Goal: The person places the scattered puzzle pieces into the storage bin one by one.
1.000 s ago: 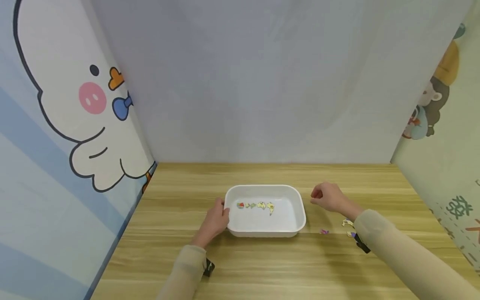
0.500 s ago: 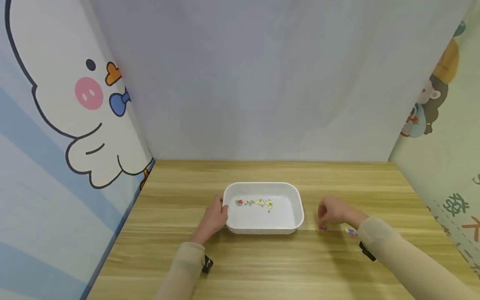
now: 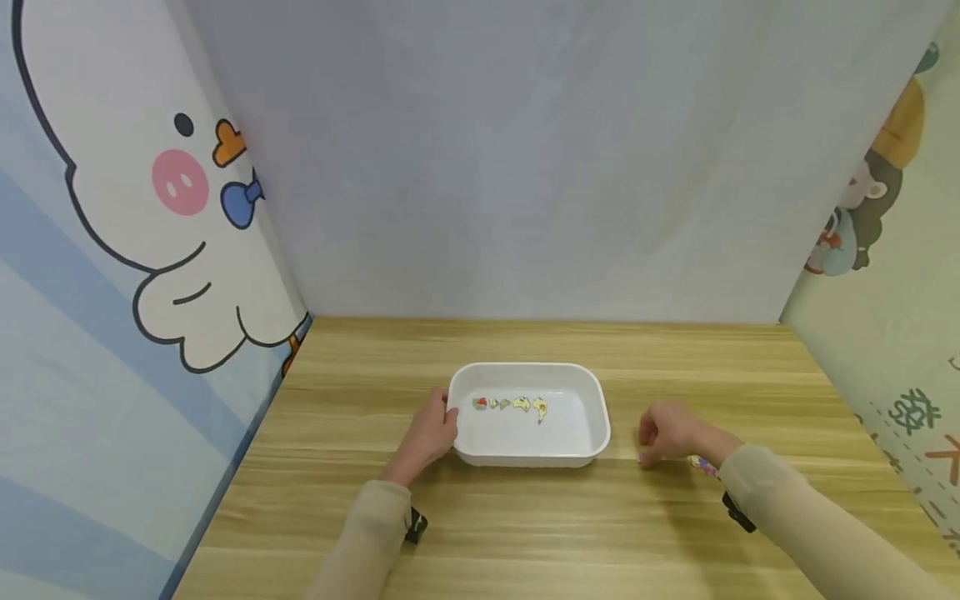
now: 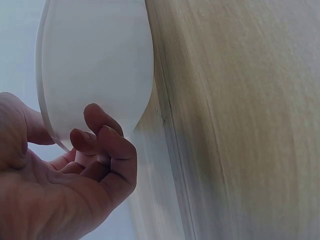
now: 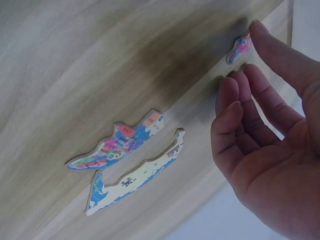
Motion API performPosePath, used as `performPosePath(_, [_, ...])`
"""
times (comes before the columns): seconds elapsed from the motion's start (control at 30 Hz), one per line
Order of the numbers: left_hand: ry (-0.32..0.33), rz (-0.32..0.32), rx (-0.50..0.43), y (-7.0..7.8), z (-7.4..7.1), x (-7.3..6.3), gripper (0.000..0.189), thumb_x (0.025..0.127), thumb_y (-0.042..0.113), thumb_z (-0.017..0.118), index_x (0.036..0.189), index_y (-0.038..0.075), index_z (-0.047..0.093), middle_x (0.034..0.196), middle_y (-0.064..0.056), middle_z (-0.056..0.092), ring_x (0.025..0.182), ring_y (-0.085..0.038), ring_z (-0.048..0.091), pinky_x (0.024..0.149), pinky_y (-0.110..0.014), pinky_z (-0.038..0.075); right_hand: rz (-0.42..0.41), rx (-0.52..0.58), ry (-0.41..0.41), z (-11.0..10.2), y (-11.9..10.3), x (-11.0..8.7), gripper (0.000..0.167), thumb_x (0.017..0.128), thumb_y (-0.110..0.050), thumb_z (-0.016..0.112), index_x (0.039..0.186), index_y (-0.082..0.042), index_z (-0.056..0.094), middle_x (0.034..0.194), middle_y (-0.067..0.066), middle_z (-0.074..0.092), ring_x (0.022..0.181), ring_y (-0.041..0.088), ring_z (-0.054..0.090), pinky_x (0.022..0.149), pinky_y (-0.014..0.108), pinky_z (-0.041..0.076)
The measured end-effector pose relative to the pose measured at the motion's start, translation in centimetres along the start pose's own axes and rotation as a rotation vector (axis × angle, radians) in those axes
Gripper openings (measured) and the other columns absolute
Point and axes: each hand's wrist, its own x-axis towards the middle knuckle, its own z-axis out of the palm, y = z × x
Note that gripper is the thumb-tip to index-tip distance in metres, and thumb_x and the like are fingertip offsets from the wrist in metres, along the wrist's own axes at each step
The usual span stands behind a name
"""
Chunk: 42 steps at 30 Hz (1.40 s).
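Note:
My left hand (image 3: 430, 432) grips the left end of a white rectangular tray (image 3: 525, 460), thumb at the rim and fingers curled against the outside wall. Several small flat puzzle pieces (image 3: 522, 403) lie in a row inside the tray. Right of the tray, my right hand (image 3: 670, 431) is low over the wooden table. In the right wrist view its thumb touches the edge of a small pink-and-blue puzzle piece (image 5: 240, 48), partly hidden by the thumb; the fingers are loosely bent, apart from it. Two longer map-printed pieces, one multicoloured (image 5: 117, 147) and one cream and blue (image 5: 132, 181), lie nearby.
The wooden table (image 3: 525, 533) runs back to a pale grey curtain (image 3: 525, 167). Cartoon-printed cloths hang at the left (image 3: 97, 250) and right (image 3: 885, 333). Both wrists carry black devices, seen below the left cuff (image 3: 416, 527) and right cuff (image 3: 738, 512).
My right hand has come down and toward me from beside the tray's rim to the small pink-and-blue piece. The left hand keeps its hold on the tray. The head view has shifted slightly.

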Motion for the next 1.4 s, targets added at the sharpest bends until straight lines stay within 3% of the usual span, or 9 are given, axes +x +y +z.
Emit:
performPosePath(0.2, [-0.005, -0.006, 0.005, 0.1, 0.0, 0.1, 0.030, 0.100, 0.012, 0.044, 0.126, -0.003, 0.040, 0.102, -0.020, 0.058, 0.073, -0.022, 0.056, 0.058, -0.031, 0.047, -0.027, -0.001, 0.012, 0.3, -0.3, -0.3, 0.028, 0.063, -0.012, 0.087, 0.076, -0.006, 0.062, 0.069, -0.002, 0.055, 0.065, 0.014, 0.050, 0.058, 0.031, 0.045])
performPosePath(0.67, [-0.001, 0.000, 0.010, -0.1, 0.2, 0.3, 0.029, 0.101, 0.011, 0.044, 0.126, -0.002, 0.040, 0.107, -0.024, 0.058, 0.076, -0.023, 0.058, 0.059, -0.032, 0.048, -0.079, 0.010, 0.020, 1.1, 0.0, -0.3, 0.019, 0.071, -0.001, 0.080, 0.072, -0.007, 0.062, 0.066, -0.003, 0.054, 0.062, 0.012, 0.049, 0.056, 0.029, 0.043])
performPosePath(1.0, [0.008, -0.002, 0.020, -0.1, 0.1, 0.3, 0.029, 0.100, 0.011, 0.044, 0.126, -0.002, 0.040, 0.105, -0.023, 0.058, 0.075, -0.023, 0.057, 0.059, -0.032, 0.047, -0.099, 0.028, 0.028, 1.1, 0.2, -0.1, 0.021, 0.073, -0.003, 0.079, 0.071, -0.008, 0.059, 0.064, -0.004, 0.054, 0.060, 0.012, 0.050, 0.055, 0.029, 0.043])
performPosePath(1.4, [0.010, -0.012, 0.036, 0.0, 0.2, 0.1, 0.028, 0.100, 0.011, 0.044, 0.126, -0.001, 0.041, 0.106, -0.022, 0.058, 0.075, -0.023, 0.057, 0.060, -0.032, 0.048, -0.192, 0.106, -0.019, 0.8, 1.1, -0.1, 0.012, 0.077, -0.003, 0.077, 0.076, -0.007, 0.065, 0.068, -0.004, 0.059, 0.061, 0.009, 0.053, 0.057, 0.027, 0.045])
